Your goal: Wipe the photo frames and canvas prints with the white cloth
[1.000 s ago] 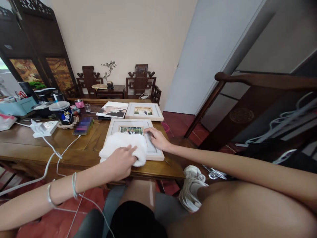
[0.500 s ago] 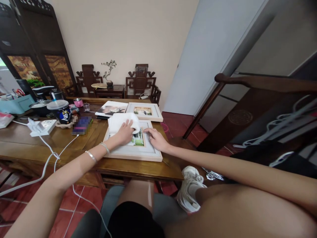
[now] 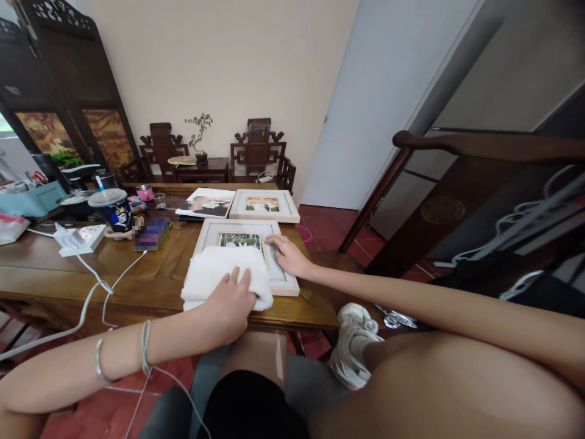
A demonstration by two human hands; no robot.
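Observation:
A pale wooden picture frame [image 3: 283, 277] lies flat near the front edge of the brown wooden table [image 3: 150, 277]. My left hand [image 3: 228, 302] presses a folded white cloth [image 3: 214, 271] onto the frame's near half, covering its lower part. My right hand [image 3: 287, 255] rests flat on the frame's right border, fingers spread. The photo in the frame shows above the cloth.
A second framed photo [image 3: 264, 205] and an open photo book [image 3: 206, 202] lie further back. A power strip [image 3: 82, 238] with white cables, a dark cup [image 3: 112, 210], a phone [image 3: 152, 233] and small items crowd the left. A wooden chair back [image 3: 457, 146] rises at right.
My left hand has drawn the cloth back from the far part of the frame to its near edge, uncovering the photo. The right hand stayed on the frame's right border.

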